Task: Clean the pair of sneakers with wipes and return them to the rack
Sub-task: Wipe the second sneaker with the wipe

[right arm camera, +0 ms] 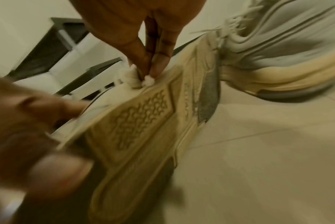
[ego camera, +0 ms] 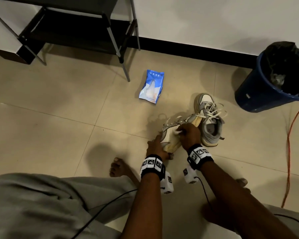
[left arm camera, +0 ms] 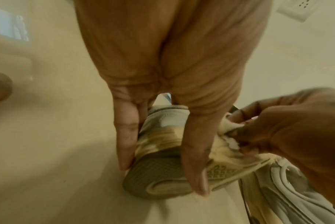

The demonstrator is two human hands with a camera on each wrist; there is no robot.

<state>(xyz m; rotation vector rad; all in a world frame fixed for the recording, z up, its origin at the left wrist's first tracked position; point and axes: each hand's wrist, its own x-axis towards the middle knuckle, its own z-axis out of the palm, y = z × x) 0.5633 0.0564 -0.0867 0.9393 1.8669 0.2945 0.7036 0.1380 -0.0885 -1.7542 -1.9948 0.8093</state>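
One grey-and-cream sneaker (ego camera: 173, 140) lies tipped on its side on the floor, its yellowed sole (right arm camera: 143, 118) facing me. My left hand (ego camera: 156, 146) grips its heel (left arm camera: 162, 177) between thumb and fingers. My right hand (ego camera: 188, 133) pinches a bunched white wipe (ego camera: 177, 131) and presses it on the sole's edge; the wipe (right arm camera: 149, 81) shows at the fingertips in the right wrist view and also beside the left hand (left arm camera: 233, 142). The second sneaker (ego camera: 209, 119) stands upright just right of the first, untouched. The black shoe rack (ego camera: 79, 30) is at the back left.
A blue wipes packet (ego camera: 152, 87) lies on the tiled floor beyond the shoes. A blue bin (ego camera: 273, 78) with a black liner stands at the right, an orange cable (ego camera: 290, 149) trailing past it. My bare feet and grey trousers (ego camera: 41, 204) fill the near floor.
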